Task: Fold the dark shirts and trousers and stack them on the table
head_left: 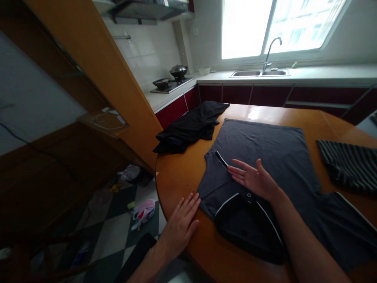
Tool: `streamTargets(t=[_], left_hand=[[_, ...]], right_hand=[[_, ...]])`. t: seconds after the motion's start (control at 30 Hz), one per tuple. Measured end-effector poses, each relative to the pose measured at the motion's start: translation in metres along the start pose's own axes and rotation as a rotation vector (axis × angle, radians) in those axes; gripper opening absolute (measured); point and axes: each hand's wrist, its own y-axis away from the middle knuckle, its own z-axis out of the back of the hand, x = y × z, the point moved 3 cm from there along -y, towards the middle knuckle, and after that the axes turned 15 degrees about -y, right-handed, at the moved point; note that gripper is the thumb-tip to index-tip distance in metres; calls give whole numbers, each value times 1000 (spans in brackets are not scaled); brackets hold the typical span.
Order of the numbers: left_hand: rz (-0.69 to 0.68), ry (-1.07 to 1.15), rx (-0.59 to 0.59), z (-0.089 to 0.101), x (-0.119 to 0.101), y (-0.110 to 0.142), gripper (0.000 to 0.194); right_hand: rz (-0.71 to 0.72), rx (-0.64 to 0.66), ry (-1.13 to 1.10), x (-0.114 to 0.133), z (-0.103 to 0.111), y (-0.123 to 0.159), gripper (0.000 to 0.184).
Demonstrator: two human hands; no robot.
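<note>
A grey polo shirt [271, 147] with a black collar [247, 232] edged in white lies spread on the wooden table, its collar toward me. My left hand [181, 224] rests flat at the table edge, fingertips at the border of the shirt's left sleeve. Over the shirt is my right hand [251, 179], palm turned up, fingers stretched out and thumb apart, beside a short black-and-white trim strip [221, 160]. Whether it touches the cloth I cannot tell. Neither hand holds anything.
A dark garment [191, 125] lies in a heap at the table's far left. To the right is a folded striped garment [350, 165]. The round wooden table [176, 177] ends near my left hand. Bags [144, 212] lie on the checkered floor; a counter with a sink [260, 73] stands behind.
</note>
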Motion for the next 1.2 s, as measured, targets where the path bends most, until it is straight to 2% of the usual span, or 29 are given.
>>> streamTargets(t=[0.13, 0.3, 0.43, 0.57, 0.67, 0.77, 0.97, 1.2], left_hand=[[40, 63, -41, 4, 5, -14, 61], [34, 126, -64, 13, 16, -47, 57], [-6, 157, -72, 18, 16, -84, 54], [-62, 172, -86, 17, 10, -132, 52], [-56, 153, -100, 13, 10, -166, 52], [-28, 111, -79, 2, 14, -189, 52], [-11, 42, -48, -18, 20, -195, 56], [-2, 9, -61, -21, 19, -195, 57]], right_hand=[[-7, 12, -4, 0, 0, 0, 83], [3, 43, -17, 0, 0, 2, 82], [2, 46, -17, 0, -2, 1, 81], [8, 47, -28, 0, -3, 0, 81], [8, 59, -38, 0, -2, -1, 82], [13, 58, -35, 0, -2, -2, 80], [-1, 68, -39, -1, -2, -3, 77], [-9, 51, -65, -2, 0, -4, 75]])
